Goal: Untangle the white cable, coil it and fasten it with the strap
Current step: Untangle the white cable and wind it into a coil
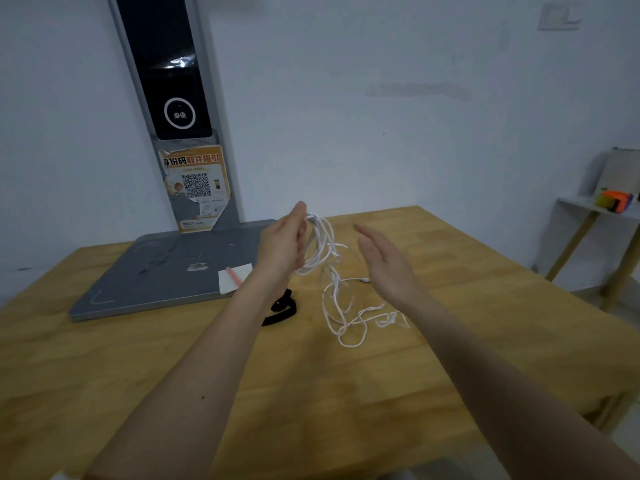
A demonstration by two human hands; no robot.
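My left hand is raised over the wooden table and holds several loops of the white cable bunched between its fingers and thumb. The rest of the cable hangs down from the loops and lies in loose tangled curves on the table, with a plug end near the middle. My right hand hovers just right of the loops, fingers straight, touching nothing. The black strap lies curled on the table below my left wrist, partly hidden by the forearm.
A grey scanner stand with a tall post and an orange QR sticker fills the table's far left. A white paper slip lies on its base. A small side table with colourful objects stands at the right wall.
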